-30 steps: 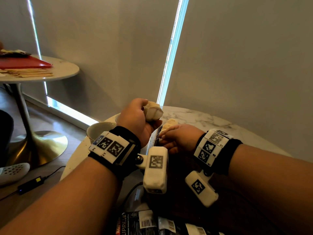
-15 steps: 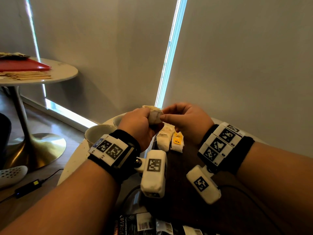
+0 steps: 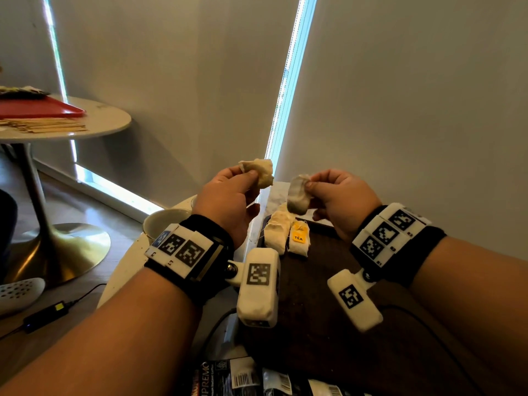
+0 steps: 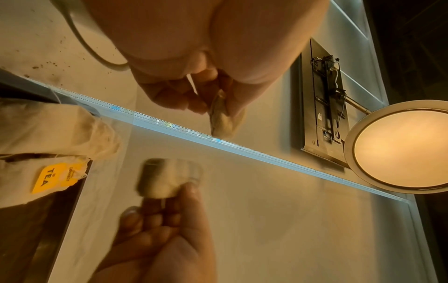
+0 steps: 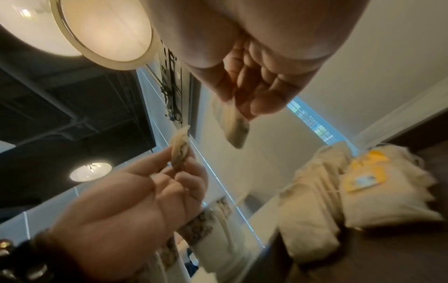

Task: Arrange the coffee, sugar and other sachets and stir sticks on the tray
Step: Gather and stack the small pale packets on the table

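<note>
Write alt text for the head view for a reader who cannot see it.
Each raised hand pinches a tea bag: the left hand a crumpled tea bag, the right hand a flatter tea bag, above the dark tray holding more tea bags.

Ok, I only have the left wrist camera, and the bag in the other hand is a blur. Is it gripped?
Observer: Yes, the right hand pinches a tea bag near its top, in the air.
Operator: Any coffee sachets?
Observer: Black coffee sachets lie at the near side, by the brown tray.
Operator: Stir sticks?
Observer: Wooden sticks lie on the other table, beside a red tray.
</note>
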Demonstrator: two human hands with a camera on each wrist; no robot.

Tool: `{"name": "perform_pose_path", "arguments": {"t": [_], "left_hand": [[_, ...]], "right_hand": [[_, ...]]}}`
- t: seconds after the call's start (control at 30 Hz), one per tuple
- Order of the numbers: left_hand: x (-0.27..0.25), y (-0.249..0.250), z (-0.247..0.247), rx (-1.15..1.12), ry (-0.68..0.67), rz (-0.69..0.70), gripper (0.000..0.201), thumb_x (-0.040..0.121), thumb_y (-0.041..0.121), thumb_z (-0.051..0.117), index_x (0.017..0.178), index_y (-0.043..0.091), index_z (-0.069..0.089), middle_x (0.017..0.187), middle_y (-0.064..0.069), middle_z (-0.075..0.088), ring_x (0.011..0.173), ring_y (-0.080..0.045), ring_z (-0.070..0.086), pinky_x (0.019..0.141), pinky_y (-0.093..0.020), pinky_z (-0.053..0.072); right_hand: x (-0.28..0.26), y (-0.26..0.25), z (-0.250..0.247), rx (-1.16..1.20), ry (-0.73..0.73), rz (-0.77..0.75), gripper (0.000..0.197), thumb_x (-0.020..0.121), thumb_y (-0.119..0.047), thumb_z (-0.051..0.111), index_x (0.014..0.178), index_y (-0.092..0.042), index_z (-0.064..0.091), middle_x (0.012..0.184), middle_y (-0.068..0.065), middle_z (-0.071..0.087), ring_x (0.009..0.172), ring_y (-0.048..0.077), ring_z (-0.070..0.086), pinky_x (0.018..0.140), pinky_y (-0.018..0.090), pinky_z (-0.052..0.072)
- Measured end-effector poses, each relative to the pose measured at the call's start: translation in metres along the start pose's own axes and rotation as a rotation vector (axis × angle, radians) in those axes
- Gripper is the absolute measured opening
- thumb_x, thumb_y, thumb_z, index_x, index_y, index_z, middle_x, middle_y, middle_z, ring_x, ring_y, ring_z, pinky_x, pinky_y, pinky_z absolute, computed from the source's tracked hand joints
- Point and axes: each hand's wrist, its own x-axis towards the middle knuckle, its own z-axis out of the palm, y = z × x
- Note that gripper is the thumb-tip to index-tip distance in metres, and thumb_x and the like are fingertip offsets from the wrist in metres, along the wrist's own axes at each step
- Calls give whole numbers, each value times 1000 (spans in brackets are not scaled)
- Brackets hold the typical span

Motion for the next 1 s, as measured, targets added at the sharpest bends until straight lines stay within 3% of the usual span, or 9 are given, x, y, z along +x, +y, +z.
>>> {"name": "perform_pose_path", "arguments": {"t": [0.07, 0.23, 0.4, 0.53, 0.73, 0.8, 0.93, 1.0], "left_hand": [[-1, 1, 1, -28, 3, 13, 12, 100, 10, 57, 105, 18, 64, 93, -3, 72, 78, -12, 62, 63, -27, 45], [-2, 1, 1, -37, -1, 24, 11, 100, 9, 57, 104, 16, 64, 90, -4, 71, 74, -14, 61, 60, -26, 46], [-2, 0, 1, -33, -1, 23, 11, 99, 10, 59, 107, 15, 65, 95, -7, 70, 76, -15, 61, 62, -27, 48], [-3, 0, 2, -45, -7, 23, 9, 100, 10, 58, 101, 16, 63, 90, -5, 70, 77, -16, 61, 64, -27, 48], [-4, 0, 2, -43, -4, 13, 13, 99, 10, 59, 110, 13, 65, 98, -8, 71, 76, -16, 63, 59, -26, 49], [-4, 0, 1, -45, 2, 9, 13, 99, 10, 58, 109, 13, 65, 98, -8, 71, 77, -16, 63, 60, -26, 49], [-4, 0, 1, -37, 4, 10, 9, 99, 11, 59, 105, 16, 65, 98, -7, 71, 80, -17, 63, 61, -27, 49], [-4, -1, 1, -36, 0, 9, 9, 99, 11, 59, 103, 16, 64, 97, -7, 70, 81, -17, 63, 62, -28, 49]], "right_hand": [[-1, 10, 3, -113, -49, 84, 11, 91, -3, 65, 85, -12, 62, 76, 8, 69, 56, 17, 66, 47, 30, 48], [-10, 29, 17, -211, -230, 266, 15, 86, 4, 66, 79, -9, 65, 77, 15, 66, 60, 24, 64, 54, 35, 55], [-7, 32, 32, -291, -292, 384, 13, 85, 4, 69, 83, -7, 64, 81, 16, 66, 71, 27, 67, 74, 44, 62], [1, 36, 34, -325, -273, 367, 14, 88, 3, 65, 82, -10, 61, 81, 12, 65, 74, 24, 68, 77, 42, 62], [0, 36, 35, -335, -254, 364, 17, 90, 2, 61, 81, -11, 57, 80, 10, 62, 65, 19, 64, 57, 27, 57], [-1, 35, 35, -412, -219, 363, 10, 88, -2, 66, 82, -10, 62, 79, 12, 66, 63, 20, 64, 58, 29, 57], [-3, 29, 32, -578, -167, 298, 7, 86, -16, 72, 91, -12, 71, 89, 10, 72, 73, 20, 65, 77, 36, 59], [-5, 24, 29, -563, -144, 217, 6, 87, -20, 71, 90, -14, 69, 84, 7, 68, 70, 19, 62, 67, 33, 55]]}}
